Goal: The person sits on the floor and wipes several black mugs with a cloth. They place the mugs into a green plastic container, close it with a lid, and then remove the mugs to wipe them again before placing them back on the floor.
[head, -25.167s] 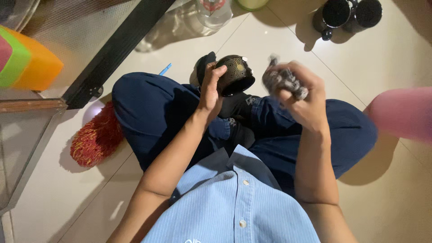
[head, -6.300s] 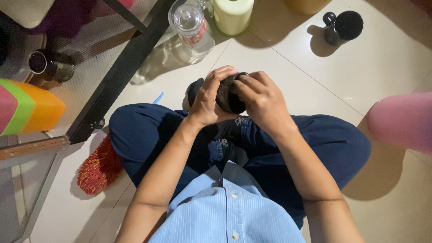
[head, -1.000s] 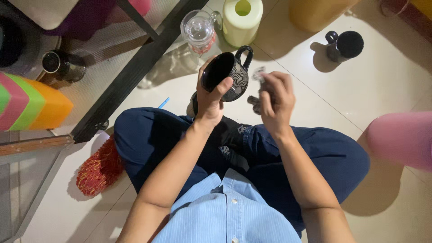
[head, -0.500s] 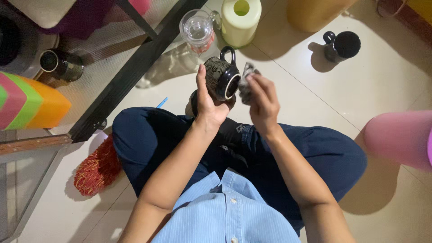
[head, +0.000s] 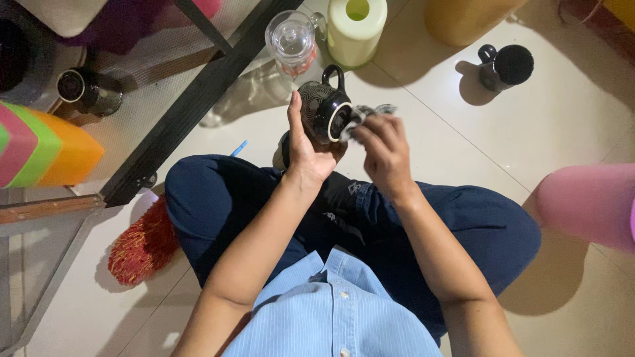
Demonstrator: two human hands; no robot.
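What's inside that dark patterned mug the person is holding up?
The left hand holds the dark patterned ceramic mug on its side. The right hand presses a crumpled grey cloth at its pale-rimmed mouth. The cloth and the angle hide the inside.

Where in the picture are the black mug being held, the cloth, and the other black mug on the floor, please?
held black mug [head: 322,109], head view, on its dark patterned side.
cloth [head: 368,112], head view, on the crumpled grey part above the fingers.
black mug on the floor [head: 513,65], head view, on its dark mouth.
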